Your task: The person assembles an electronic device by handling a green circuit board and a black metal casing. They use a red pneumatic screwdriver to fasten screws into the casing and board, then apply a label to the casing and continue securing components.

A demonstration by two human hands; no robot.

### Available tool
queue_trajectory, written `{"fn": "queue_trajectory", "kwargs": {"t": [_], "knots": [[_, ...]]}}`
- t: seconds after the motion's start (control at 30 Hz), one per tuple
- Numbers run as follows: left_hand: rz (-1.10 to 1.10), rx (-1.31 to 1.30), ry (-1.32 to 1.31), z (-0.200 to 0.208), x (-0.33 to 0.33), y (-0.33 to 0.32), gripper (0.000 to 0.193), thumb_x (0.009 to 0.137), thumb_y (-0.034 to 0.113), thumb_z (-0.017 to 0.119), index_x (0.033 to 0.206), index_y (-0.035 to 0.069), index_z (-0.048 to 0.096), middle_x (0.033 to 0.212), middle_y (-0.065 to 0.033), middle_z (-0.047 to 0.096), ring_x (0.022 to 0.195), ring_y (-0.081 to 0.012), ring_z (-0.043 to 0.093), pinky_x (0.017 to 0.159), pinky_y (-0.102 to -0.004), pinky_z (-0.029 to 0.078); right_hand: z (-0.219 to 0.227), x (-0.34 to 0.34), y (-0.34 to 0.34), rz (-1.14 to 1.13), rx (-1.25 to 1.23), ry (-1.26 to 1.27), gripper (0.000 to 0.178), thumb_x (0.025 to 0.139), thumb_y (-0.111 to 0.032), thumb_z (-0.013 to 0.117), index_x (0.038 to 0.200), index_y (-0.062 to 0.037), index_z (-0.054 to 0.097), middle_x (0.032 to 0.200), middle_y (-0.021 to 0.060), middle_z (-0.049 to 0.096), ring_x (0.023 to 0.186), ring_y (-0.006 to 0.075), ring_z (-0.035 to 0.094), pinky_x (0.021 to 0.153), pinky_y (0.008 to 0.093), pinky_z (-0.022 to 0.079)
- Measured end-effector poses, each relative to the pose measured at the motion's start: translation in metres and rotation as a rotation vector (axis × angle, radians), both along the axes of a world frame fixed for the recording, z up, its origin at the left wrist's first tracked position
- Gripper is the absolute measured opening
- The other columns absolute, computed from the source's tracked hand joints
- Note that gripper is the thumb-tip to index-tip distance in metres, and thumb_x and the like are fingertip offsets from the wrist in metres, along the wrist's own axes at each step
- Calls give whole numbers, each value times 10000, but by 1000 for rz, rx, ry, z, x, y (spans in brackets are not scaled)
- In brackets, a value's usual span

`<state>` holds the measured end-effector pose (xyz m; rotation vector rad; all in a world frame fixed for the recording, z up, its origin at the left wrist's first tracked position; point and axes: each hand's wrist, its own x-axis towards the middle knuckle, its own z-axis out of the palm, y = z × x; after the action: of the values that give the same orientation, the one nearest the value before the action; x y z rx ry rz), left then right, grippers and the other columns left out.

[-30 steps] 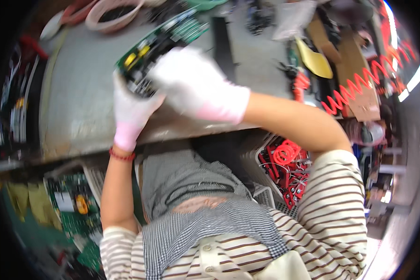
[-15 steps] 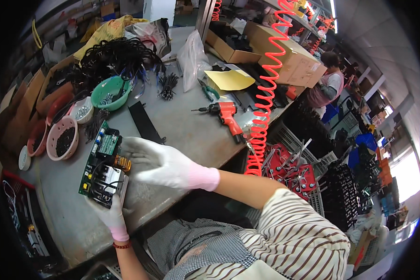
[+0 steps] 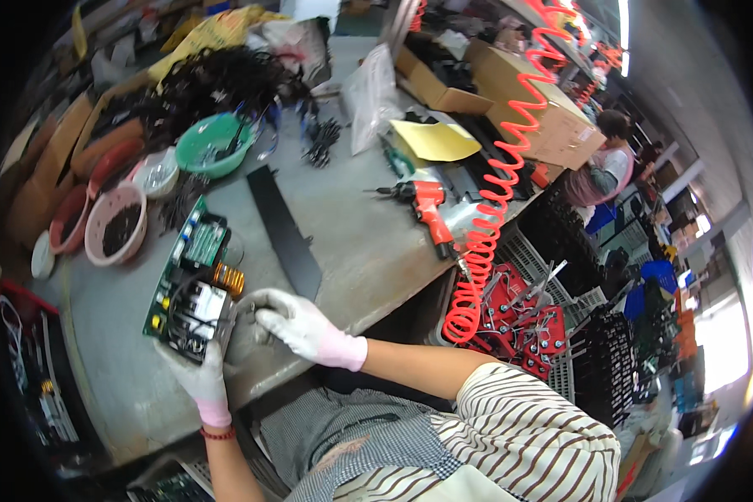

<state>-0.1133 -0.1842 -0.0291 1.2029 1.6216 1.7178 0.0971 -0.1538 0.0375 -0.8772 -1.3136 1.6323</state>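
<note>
A green circuit board (image 3: pixel 174 269) stands tilted over the metal bench, carrying a copper coil, a silvery metal block and black wires. My left hand (image 3: pixel 199 378), in a white glove with a pink cuff, grips its lower end. Beside the board's lower right side is my right hand (image 3: pixel 297 328), gloved the same way. Its fingers are curled together near the metal block; whether something small is pinched there is hidden. A long flat black plate (image 3: pixel 280 227) lies on the bench just beyond my right hand.
A red pistol-shaped power driver (image 3: pixel 431 216) lies right of the plate, near a coiled red hose (image 3: pixel 504 180). Green (image 3: pixel 213 149) and pink (image 3: pixel 115 224) bowls of small parts line the left. Black cables (image 3: pixel 234 79), yellow paper (image 3: pixel 435 140) and cartons (image 3: pixel 552 125) lie farther back.
My right hand has drawn down and its outstretched fingers have curled in. The left hand still holds the board. The whole view has shifted a little, showing more of the black plate.
</note>
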Motion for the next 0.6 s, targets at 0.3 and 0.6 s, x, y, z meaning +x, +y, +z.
{"fn": "queue_trajectory", "kwargs": {"t": [0.3, 0.6], "knots": [[-100, 104, -1, 17, 2, 6, 828, 703, 113, 836, 1369, -34, 367, 1193, -109, 550, 1050, -173, 560, 922, -315, 476, -25, 4, -5, -206, -61, -246, 278, 985, -176, 596, 1163, 38, 592, 917, 94, 680, 636, 88, 609, 548, 229, 487], [-139, 239, -14, 9, 3, 11, 848, 684, 115, 864, 1356, -19, 365, 1145, -112, 599, 1016, -170, 629, 880, -309, 539, 42, -9, -14, 18, 20, -349, 240, 947, -133, 649, 1124, 29, 656, 888, 15, 674, 804, 61, 602, 677, 206, 473]]}}
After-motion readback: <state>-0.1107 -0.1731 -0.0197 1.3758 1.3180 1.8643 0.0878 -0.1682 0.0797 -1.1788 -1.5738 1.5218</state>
